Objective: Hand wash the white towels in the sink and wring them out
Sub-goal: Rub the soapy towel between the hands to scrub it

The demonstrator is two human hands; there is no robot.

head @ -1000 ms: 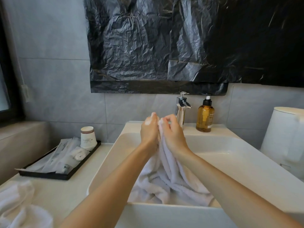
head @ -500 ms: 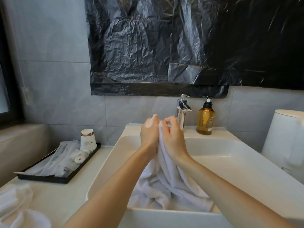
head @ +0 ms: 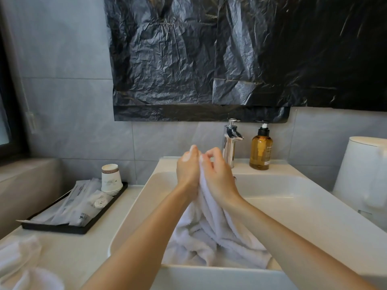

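white terry towel (head: 211, 233) hangs bunched between your two hands at the centre of the frame, its upper end gathered in your grip and its lower folds heaped in the near part of the basin. your left hand (head: 187, 170) curls round the top of the bunch from the left, and your right hand (head: 217, 174) pinches it from the right with bent fingers, the two hands nearly meeting. both are raised above the white rectangular ceramic sink (head: 293, 206). behind them, on the back rim, stands a chrome faucet (head: 230, 141), with an amber pump bottle (head: 260, 151) just to its right. at the left of the frame a black rectangular tray (head: 62, 228) holds wrapped sachets and a stack of upturned paper cups (head: 111, 178). another crumpled white cloth (head: 18, 266) lies in the lower left corner. crinkled black plastic sheeting (head: 188, 59) covers the wall across the top.
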